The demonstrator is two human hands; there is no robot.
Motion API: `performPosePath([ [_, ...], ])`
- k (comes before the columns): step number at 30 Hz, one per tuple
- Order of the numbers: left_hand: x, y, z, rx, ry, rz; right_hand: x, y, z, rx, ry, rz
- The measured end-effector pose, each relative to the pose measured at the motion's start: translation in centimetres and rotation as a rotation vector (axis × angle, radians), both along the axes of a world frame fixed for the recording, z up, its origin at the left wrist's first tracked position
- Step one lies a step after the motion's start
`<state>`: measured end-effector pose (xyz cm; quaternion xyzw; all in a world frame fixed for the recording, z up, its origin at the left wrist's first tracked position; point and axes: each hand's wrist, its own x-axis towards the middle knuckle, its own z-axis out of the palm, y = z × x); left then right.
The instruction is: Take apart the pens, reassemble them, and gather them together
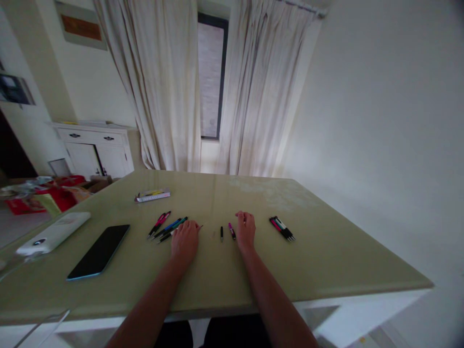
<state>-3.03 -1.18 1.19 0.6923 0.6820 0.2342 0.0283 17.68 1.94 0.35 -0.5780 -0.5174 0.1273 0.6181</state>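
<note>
Short black pen piece [222, 234] and short purple-and-black pen piece [232, 231] lie on the counter [344, 261], near its front middle, between the two hands. Purple one sits just beside the right hand [246, 230]: fingers bent, grip hidden, can't tell if it holds anything. Left hand [185, 236] is palm down, fingers curled, at the right end of a loose group of pens [170, 228]; a thin tip pokes out past its fingers, can't tell if gripped. Pink-and-black pens [158, 224] lie at that group's left edge.

Right of the right hand, well apart: a row of pens [282, 228], side by side, slanted. Further back left, a clear-looking pack [152, 195]. Front left, a dark-screened tablet or phone [98, 252], then a white device [54, 234].

Counter top is greenish-yellow, with a pale cloudy patch toward the back right. Behind it: pale curtains [166, 87], narrow dark-framed window [211, 79]. White cabinet [97, 150] back left, red boxes [65, 191] below. Plain wall [380, 121] on the right.
</note>
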Motion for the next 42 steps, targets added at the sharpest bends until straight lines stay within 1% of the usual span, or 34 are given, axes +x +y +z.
performPosePath([
  [2, 0.2, 0.2, 0.2, -0.003, -0.241, -0.073, -0.5, -0.5, 0.2, 0.04, -0.039, 0.089],
  [4, 0.6, 0.2, 0.5, 0.024, -0.485, -0.227, -1.1, -1.0, 0.6, 0.066, -0.087, 0.217],
  [5, 0.8, 0.2, 0.6, 0.039, -0.575, -0.3, -1.4, -1.2, 0.7, 0.069, -0.105, 0.289],
  [7, 1.2, 0.0, 0.7, 0.045, -0.678, -0.389, -2.0, -1.6, 1.1, 0.061, -0.11, 0.424],
  [9, 1.4, 0.0, 0.5, 0.027, -0.713, -0.409, -2.3, -1.8, 1.3, 0.048, -0.086, 0.505],
  [10, 1.4, 0.0, 0.4, 0.023, -0.709, -0.401, -2.3, -1.8, 1.3, 0.046, -0.068, 0.513],
  [11, 1.4, 0.1, 0.1, 0.024, -0.686, -0.39, -2.3, -1.7, 1.3, 0.048, -0.048, 0.496],
  [13, 1.3, 0.3, -0.5, 0.04, -0.582, -0.373, -2.2, -1.5, 1.1, 0.057, 0.003, 0.407],
  [15, 1.4, 0.3, -1.0, 0.077, -0.415, -0.384, -2.0, -1.1, 0.8, 0.059, 0.075, 0.287],
  [17, 1.6, 0.3, -1.3, 0.108, -0.245, -0.417, -1.8, -0.9, 0.5, 0.043, 0.159, 0.207],
  [19, 2.0, 0.1, -1.3, 0.106, -0.131, -0.435, -1.6, -0.7, 0.4, 0.017, 0.224, 0.183],
  [21, 2.4, -0.1, -1.1, 0.08, -0.106, -0.412, -1.5, -0.8, 0.5, 0.003, 0.249, 0.185],
  [25, 2.1, 0.0, -0.8, 0.034, -0.235, -0.307, -1.6, -1.1, 0.9, 0.018, 0.244, 0.181],
  [27, 1.5, 0.4, -0.9, 0.047, -0.364, -0.278, -1.6, -1.1, 1.0, 0.02, 0.244, 0.169],
  [29, 1.0, 0.8, -1.0, 0.068, -0.535, -0.263, -1.6, -1.1, 0.9, 0.012, 0.252, 0.16],
  [32, 0.5, 1.2, -1.0, 0.071, -0.744, -0.27, -1.6, -0.9, 0.6, 0.006, 0.236, 0.188],
  [34, 0.5, 1.3, -0.9, 0.087, -0.791, -0.284, -1.6, -0.7, 0.3, 0.015, 0.204, 0.209],
  [37, 0.6, 1.3, -0.7, 0.127, -0.798, -0.287, -1.6, -0.6, 0.1, 0.027, 0.178, 0.202],
  [42, 0.7, 1.0, -0.4, 0.056, -0.796, -0.315, -1.5, -0.6, 0.4, 0.025, 0.177, 0.217],
])
